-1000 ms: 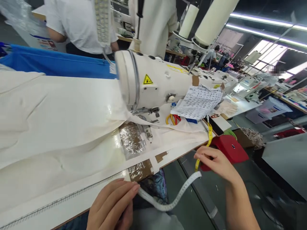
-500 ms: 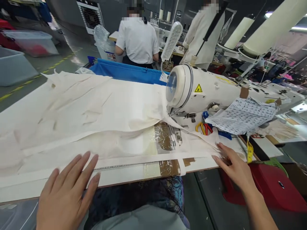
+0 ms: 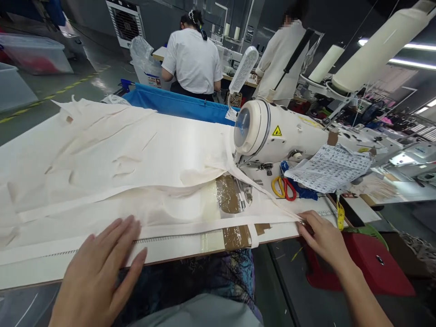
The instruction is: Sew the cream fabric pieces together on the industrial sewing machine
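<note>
White fabric (image 3: 112, 154) covers the left of the sewing table, its near edge running along a printed ruler scale. My left hand (image 3: 102, 268) lies on that edge with its fingers stretched out and the thumb apart. At the right, my right hand (image 3: 322, 236) pinches the gathered end of the fabric between thumb and fingers. Between my hands and beyond the strip stands a white sewing machine (image 3: 272, 129); the fabric passes under its head, where the needle area is partly hidden. A narrow strip of the fabric slants from the machine down to my right hand.
Scissors (image 3: 284, 187) with yellow and red handles lie beside the machine. A written paper sheet (image 3: 330, 168) and a yellow tape measure (image 3: 340, 215) hang at the right. Behind the table is a blue cloth bin (image 3: 180, 103). Two people work beyond, and a red stool (image 3: 371, 263) stands lower right.
My right hand has closed its fingers on the fabric end and drawn it taut. My left hand stays on the fabric, its fingers closer together. The head view has shifted slightly.
</note>
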Available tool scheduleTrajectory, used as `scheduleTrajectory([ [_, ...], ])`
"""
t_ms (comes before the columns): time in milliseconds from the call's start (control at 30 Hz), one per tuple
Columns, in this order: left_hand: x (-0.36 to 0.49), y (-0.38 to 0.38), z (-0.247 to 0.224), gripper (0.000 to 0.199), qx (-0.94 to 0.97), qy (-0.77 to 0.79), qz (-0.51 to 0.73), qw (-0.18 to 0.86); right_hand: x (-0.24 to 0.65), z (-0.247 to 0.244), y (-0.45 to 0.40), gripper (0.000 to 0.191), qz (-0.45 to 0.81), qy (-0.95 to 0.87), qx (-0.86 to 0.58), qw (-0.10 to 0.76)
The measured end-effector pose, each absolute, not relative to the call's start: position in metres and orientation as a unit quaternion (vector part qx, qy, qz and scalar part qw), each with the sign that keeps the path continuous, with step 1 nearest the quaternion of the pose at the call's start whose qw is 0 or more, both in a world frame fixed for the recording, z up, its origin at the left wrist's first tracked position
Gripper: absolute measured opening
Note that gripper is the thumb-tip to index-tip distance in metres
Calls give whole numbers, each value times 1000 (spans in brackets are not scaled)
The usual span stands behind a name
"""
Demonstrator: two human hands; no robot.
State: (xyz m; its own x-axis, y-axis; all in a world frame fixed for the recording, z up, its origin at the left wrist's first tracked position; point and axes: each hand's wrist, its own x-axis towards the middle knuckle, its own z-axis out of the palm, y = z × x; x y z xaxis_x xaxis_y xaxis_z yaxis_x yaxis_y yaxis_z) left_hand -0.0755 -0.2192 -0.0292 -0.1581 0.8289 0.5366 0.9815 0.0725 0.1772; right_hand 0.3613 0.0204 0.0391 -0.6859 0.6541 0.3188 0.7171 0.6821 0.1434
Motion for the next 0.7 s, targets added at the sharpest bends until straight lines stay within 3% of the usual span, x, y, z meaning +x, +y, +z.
scheduleTrajectory([
  [200,-63,-209,-30,63,-703,-657,-197,190,356,52,6,29,-151,-870,-427,196],
  [467,-60,-211,-32,65,-680,-670,-212,211,351,66,4,27,-174,-855,-419,252],
  [700,-65,-218,-30,64,-693,-649,-233,210,309,87,-23,30,9,-906,-310,289],
])
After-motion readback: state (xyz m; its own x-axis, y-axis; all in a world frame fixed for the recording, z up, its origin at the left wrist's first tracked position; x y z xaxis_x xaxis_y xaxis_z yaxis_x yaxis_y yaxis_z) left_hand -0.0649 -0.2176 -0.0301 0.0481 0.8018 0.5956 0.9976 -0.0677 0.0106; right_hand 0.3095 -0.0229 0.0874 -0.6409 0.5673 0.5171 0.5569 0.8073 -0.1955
